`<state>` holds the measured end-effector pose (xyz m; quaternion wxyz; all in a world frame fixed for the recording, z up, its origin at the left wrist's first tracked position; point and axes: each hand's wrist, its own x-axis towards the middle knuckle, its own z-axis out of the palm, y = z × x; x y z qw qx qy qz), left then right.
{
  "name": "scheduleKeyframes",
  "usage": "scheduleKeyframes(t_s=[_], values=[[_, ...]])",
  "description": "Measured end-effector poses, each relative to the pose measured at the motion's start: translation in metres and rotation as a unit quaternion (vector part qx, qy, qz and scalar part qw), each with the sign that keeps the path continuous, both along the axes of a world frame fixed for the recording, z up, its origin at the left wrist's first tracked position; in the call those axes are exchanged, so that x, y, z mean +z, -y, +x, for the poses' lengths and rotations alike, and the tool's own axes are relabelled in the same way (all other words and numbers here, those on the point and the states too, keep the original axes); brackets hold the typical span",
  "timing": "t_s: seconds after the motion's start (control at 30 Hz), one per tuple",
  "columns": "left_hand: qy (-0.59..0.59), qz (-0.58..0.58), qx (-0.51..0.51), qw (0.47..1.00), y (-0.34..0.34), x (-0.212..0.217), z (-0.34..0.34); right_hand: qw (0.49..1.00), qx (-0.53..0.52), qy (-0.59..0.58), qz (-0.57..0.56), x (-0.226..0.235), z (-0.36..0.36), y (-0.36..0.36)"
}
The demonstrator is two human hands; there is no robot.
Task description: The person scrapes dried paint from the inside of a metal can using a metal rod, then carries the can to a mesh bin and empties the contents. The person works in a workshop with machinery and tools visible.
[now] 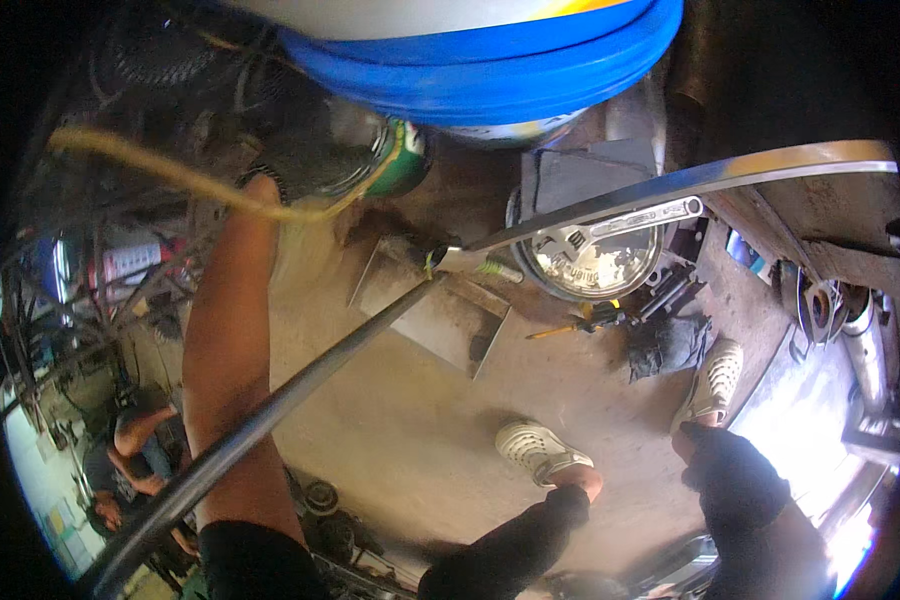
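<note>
Left hand [260,195] reaching up toward 12 o'clock, fingers hidden among yellow cord [150,165] and clutter; grip state: cannot tell. Right hand: not showing in view. Long metal rod [300,385] running from 7 o'clock past left forearm to 2 o'clock, nobody visibly holding it. Risk: forearm nudging rod, rod sliding onto white shoes [540,448] or wrench [625,222] on round tin [595,262]. Cord possibly snagging wrist.

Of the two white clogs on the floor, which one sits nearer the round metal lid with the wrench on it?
The right-hand clog, beside the dark rag; the other clog lies lower in view.
</note>
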<state>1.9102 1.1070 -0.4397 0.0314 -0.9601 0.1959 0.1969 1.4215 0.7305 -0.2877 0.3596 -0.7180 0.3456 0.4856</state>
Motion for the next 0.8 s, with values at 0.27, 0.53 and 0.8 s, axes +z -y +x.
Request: scheduleKeyframes(t_s=[0.27, 0.53, 0.8], values=[[-0.043, 0.07, -0.05, 0.995, 0.021, 0.012, 0.005, 0.99, 0.126, 0.038, 0.058, -0.027, -0.001, -0.012], [-0.035, 0.092, -0.026, 0.995, 0.034, 0.058, -0.018, 0.836, 0.212, 0.371, 0.344, -0.128, 0.005, -0.171], [0.035, 0.089, -0.121, 0.988, 0.036, 0.047, -0.044, 0.818, -0.311, 0.406, 0.265, -0.24, 0.192, -0.393]])
